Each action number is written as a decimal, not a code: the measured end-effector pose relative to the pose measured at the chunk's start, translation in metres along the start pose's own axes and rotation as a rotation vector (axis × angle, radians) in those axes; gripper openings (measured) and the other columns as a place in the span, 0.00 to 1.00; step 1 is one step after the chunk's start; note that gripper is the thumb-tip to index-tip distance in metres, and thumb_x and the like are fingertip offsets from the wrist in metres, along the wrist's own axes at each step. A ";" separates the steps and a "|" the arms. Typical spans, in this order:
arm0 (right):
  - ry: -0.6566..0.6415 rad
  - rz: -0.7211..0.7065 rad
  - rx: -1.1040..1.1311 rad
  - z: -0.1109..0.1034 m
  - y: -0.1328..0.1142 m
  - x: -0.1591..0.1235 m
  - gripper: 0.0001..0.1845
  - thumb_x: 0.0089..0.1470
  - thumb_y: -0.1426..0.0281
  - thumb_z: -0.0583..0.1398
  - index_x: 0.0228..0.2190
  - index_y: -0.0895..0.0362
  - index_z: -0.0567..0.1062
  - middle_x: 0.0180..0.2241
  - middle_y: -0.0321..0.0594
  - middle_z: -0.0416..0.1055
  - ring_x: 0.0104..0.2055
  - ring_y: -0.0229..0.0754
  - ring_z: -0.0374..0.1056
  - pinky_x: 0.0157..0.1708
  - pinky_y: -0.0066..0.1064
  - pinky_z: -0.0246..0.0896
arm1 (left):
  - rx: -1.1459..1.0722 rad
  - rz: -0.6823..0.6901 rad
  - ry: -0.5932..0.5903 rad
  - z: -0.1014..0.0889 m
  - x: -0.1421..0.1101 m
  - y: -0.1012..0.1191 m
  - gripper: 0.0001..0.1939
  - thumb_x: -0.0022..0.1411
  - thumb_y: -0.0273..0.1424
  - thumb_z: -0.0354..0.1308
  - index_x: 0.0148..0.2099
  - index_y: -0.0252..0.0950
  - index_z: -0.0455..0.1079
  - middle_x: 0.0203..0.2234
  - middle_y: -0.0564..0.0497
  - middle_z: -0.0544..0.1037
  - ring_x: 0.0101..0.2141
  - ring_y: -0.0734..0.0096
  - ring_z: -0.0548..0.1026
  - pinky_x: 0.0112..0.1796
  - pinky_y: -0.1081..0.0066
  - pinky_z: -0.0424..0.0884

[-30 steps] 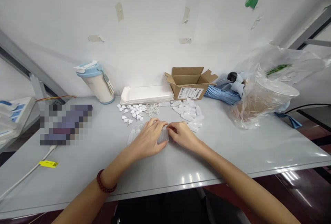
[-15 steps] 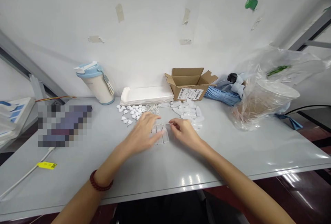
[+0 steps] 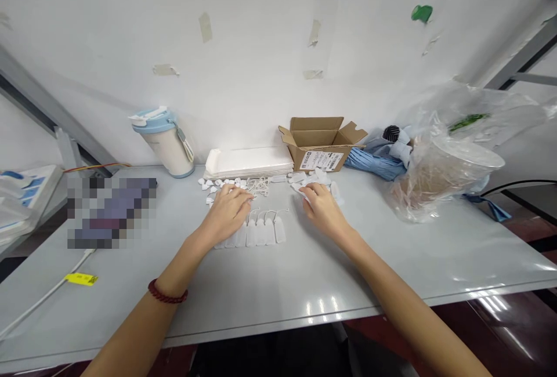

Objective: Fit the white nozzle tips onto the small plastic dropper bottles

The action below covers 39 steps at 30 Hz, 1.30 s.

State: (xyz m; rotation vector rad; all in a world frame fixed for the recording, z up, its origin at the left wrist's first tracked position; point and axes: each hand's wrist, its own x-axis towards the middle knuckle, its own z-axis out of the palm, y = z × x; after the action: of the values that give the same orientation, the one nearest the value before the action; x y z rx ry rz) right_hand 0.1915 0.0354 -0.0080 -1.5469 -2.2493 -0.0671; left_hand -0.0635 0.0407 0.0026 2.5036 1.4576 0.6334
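A row of several small white tags with loops (image 3: 261,230) lies on the grey table (image 3: 282,284) between my hands. My left hand (image 3: 226,211) rests over the left end of that row, its fingertips reaching the pile of tiny white pieces (image 3: 215,185) and thin white strings (image 3: 259,185). My right hand (image 3: 322,209) reaches into the heap of white tag bodies (image 3: 311,182), fingers curled onto one of them. What each hand grips is hidden under the fingers.
Along the wall stand a blue-lidded tumbler (image 3: 163,142), a stack of white trays (image 3: 250,162), an open cardboard box (image 3: 319,142), a folded blue umbrella (image 3: 376,153) and a clear bag with a bowl (image 3: 448,156). A white cable with a yellow label (image 3: 80,278) lies at left.
Both hands left the tag they were working on in the middle; it now lies at the right end of the row. The left hand moved to the small pieces, the right to the tag heap.
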 end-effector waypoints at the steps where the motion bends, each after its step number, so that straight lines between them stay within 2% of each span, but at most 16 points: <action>1: -0.033 0.003 -0.037 0.000 -0.001 0.000 0.18 0.55 0.79 0.50 0.46 0.64 0.70 0.46 0.54 0.67 0.49 0.52 0.60 0.45 0.39 0.58 | 0.023 0.004 -0.016 0.001 0.001 0.002 0.18 0.64 0.29 0.42 0.46 0.34 0.72 0.43 0.46 0.74 0.48 0.55 0.60 0.50 0.52 0.59; 5: -0.134 0.011 -0.145 0.001 -0.006 0.000 0.21 0.56 0.78 0.50 0.50 0.62 0.67 0.52 0.54 0.63 0.53 0.54 0.56 0.47 0.42 0.56 | 0.086 0.025 -0.073 0.002 0.005 0.007 0.18 0.65 0.30 0.42 0.43 0.36 0.73 0.42 0.46 0.73 0.46 0.54 0.60 0.47 0.51 0.59; 9: -0.159 0.010 -0.199 0.002 -0.007 -0.001 0.20 0.58 0.76 0.49 0.51 0.60 0.68 0.55 0.53 0.60 0.55 0.55 0.55 0.46 0.45 0.55 | 0.101 0.018 -0.071 0.004 0.006 0.007 0.18 0.64 0.30 0.41 0.39 0.36 0.74 0.40 0.46 0.74 0.45 0.54 0.62 0.44 0.52 0.61; 12: -0.164 0.013 -0.226 0.002 -0.007 -0.002 0.19 0.59 0.74 0.48 0.49 0.59 0.69 0.56 0.53 0.60 0.54 0.57 0.55 0.46 0.46 0.55 | 0.041 -0.008 0.004 0.005 0.006 0.003 0.18 0.64 0.30 0.41 0.41 0.36 0.74 0.41 0.46 0.75 0.45 0.55 0.63 0.46 0.51 0.60; 18: -0.193 0.025 -0.256 0.003 -0.006 -0.001 0.18 0.59 0.70 0.50 0.49 0.59 0.70 0.57 0.53 0.58 0.53 0.59 0.54 0.45 0.47 0.55 | -0.187 -0.185 0.220 -0.006 0.009 -0.004 0.19 0.61 0.32 0.42 0.47 0.35 0.72 0.46 0.47 0.74 0.51 0.57 0.62 0.53 0.54 0.58; 24: -0.199 0.045 -0.258 0.003 -0.006 0.001 0.19 0.61 0.65 0.49 0.47 0.60 0.71 0.58 0.52 0.57 0.54 0.60 0.53 0.45 0.48 0.55 | -0.272 -0.256 0.288 -0.017 0.006 0.002 0.22 0.59 0.32 0.44 0.53 0.37 0.67 0.52 0.49 0.70 0.55 0.59 0.60 0.55 0.56 0.57; 28: -0.203 0.052 -0.242 0.006 -0.005 0.001 0.21 0.61 0.63 0.48 0.49 0.59 0.70 0.59 0.50 0.57 0.51 0.59 0.55 0.44 0.48 0.55 | -0.171 -0.190 0.238 -0.011 0.003 0.002 0.22 0.61 0.31 0.43 0.56 0.37 0.65 0.54 0.49 0.68 0.55 0.58 0.59 0.53 0.55 0.59; 32: -0.184 0.050 -0.218 0.005 -0.004 0.001 0.21 0.62 0.63 0.46 0.50 0.57 0.70 0.57 0.49 0.59 0.50 0.58 0.56 0.43 0.47 0.56 | 0.121 -0.050 0.141 -0.004 0.001 0.001 0.19 0.61 0.29 0.42 0.49 0.34 0.70 0.48 0.44 0.72 0.50 0.51 0.61 0.47 0.50 0.62; 35: -0.144 0.052 -0.190 0.004 -0.006 0.002 0.20 0.62 0.66 0.47 0.49 0.58 0.70 0.54 0.51 0.62 0.50 0.57 0.56 0.43 0.46 0.56 | 0.301 0.016 0.197 -0.004 0.000 0.003 0.18 0.62 0.27 0.42 0.46 0.32 0.71 0.44 0.41 0.74 0.48 0.48 0.63 0.44 0.50 0.63; 39: -0.065 0.050 -0.108 0.002 -0.006 0.002 0.17 0.59 0.72 0.50 0.47 0.59 0.71 0.48 0.52 0.66 0.48 0.53 0.59 0.43 0.41 0.56 | 0.391 0.009 0.317 -0.006 0.000 0.006 0.17 0.63 0.29 0.44 0.50 0.31 0.69 0.46 0.38 0.72 0.49 0.46 0.63 0.44 0.50 0.63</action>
State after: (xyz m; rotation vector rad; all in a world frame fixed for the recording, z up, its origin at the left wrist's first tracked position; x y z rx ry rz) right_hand 0.1847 0.0356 -0.0078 -1.6834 -2.2887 -0.1273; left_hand -0.0619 0.0375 0.0102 2.7978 1.8363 0.8518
